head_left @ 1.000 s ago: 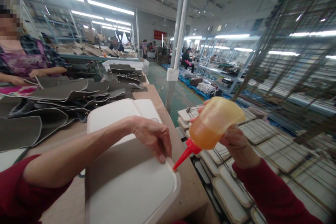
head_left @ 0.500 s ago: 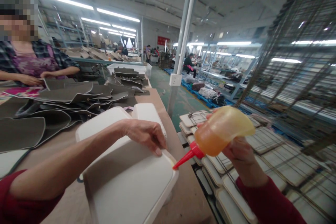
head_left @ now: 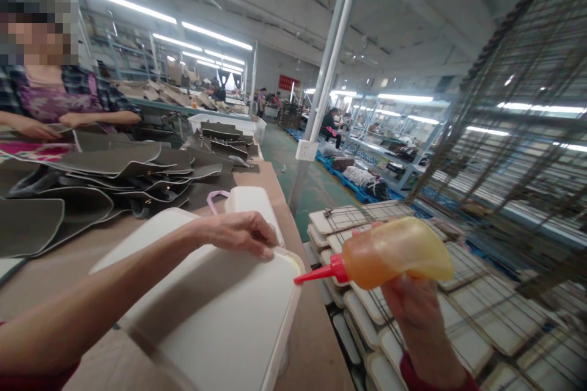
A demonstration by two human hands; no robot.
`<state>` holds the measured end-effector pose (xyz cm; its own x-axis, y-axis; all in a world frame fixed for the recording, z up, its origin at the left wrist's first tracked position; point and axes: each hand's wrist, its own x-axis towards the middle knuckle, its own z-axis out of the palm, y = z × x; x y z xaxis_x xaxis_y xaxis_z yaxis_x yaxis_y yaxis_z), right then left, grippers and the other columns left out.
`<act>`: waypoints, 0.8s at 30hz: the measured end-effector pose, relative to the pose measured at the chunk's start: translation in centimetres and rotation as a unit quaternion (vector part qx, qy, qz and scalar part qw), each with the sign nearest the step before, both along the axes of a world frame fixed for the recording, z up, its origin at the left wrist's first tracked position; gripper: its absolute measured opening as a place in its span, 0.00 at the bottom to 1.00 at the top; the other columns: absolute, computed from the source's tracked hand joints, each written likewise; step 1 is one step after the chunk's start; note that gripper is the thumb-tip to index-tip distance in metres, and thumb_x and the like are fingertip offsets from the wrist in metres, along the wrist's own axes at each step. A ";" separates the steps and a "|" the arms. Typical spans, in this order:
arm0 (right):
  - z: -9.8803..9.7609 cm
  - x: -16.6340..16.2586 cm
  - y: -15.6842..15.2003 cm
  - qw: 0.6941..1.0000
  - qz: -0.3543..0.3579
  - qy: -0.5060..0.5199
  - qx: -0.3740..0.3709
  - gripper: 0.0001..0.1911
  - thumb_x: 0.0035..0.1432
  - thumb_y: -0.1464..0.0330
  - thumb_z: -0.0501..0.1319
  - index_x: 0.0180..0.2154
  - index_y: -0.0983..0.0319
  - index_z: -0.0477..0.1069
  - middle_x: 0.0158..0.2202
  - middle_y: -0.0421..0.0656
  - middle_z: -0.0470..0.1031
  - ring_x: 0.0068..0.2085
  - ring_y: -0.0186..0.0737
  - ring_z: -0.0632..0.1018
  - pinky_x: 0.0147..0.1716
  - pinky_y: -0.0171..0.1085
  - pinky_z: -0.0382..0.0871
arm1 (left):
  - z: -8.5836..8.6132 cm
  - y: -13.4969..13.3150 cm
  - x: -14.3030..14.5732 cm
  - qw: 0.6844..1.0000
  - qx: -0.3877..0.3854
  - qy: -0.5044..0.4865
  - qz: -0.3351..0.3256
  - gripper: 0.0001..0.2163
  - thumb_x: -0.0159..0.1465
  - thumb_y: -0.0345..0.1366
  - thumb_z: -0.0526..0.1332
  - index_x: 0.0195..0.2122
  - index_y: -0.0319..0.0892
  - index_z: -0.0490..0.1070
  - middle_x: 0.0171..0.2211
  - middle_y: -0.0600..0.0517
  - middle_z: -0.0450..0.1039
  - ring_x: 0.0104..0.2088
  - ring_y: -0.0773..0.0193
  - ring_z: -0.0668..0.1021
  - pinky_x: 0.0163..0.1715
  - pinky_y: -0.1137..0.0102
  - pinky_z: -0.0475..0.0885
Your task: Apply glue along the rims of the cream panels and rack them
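Note:
My right hand (head_left: pixel 408 299) is wrapped round a glue bottle (head_left: pixel 389 252), a soft yellowish bottle with amber liquid and a red nozzle. The nozzle tip meets the rounded corner edge of a white panel (head_left: pixel 220 305), where a pale yellow strip of glue shows. At the panel's far edge, my left hand (head_left: pixel 243 233) grips it, fingers curled over the rim and thumb on top. Behind it on the table (head_left: pixel 321 342) lie another white panel (head_left: pixel 151 229) and a smaller white piece (head_left: pixel 252 204) with a lilac strap beside it.
Stacked white panels on wire racks (head_left: pixel 477 311) fill the lower right, with a raised wire rack (head_left: pixel 518 91) above. Grey-green pieces (head_left: pixel 123 165) are piled at left, before a co-worker (head_left: pixel 59 98). A metal post (head_left: pixel 321 98) stands past the table edge.
The nozzle has travelled along the panel's corner, leaving a longer yellow strip. The bottle has tilted closer to level. The camera view has shifted slightly, and my left hand keeps its hold.

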<state>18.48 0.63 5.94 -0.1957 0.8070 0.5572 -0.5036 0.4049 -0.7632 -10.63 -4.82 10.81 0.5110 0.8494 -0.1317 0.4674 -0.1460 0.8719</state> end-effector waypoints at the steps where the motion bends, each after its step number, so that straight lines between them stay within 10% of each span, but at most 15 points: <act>1: -0.1 0.0 -0.1 1.000 -0.005 -0.001 -0.001 0.18 0.41 0.59 0.74 0.38 0.54 0.79 0.33 0.44 0.83 0.38 0.52 0.83 0.47 0.55 0.75 | -0.2 0.0 -0.1 1.000 -0.002 -0.003 0.012 0.11 0.56 0.41 0.65 0.25 0.38 0.77 0.19 0.56 0.63 0.22 0.70 0.62 0.21 0.74 0.53; 7: -0.6 0.1 -0.4 0.999 -0.043 -0.001 -0.021 0.29 0.40 0.60 0.75 0.47 0.50 0.75 0.42 0.45 0.82 0.47 0.54 0.80 0.47 0.51 0.76 | -1.3 -0.3 -0.7 0.997 -0.024 -0.043 0.066 0.13 0.53 0.45 0.68 0.28 0.38 0.80 0.21 0.54 0.70 0.23 0.68 0.67 0.20 0.75 0.57; 24: -0.5 -0.2 -1.3 0.999 0.021 -0.025 -0.037 0.19 0.43 0.60 0.73 0.40 0.53 0.79 0.37 0.45 0.83 0.39 0.53 0.83 0.43 0.51 0.78 | -2.5 -0.6 -1.8 0.992 -0.037 -0.075 0.090 0.14 0.57 0.46 0.66 0.32 0.40 0.81 0.23 0.52 0.75 0.22 0.67 0.71 0.21 0.76 0.62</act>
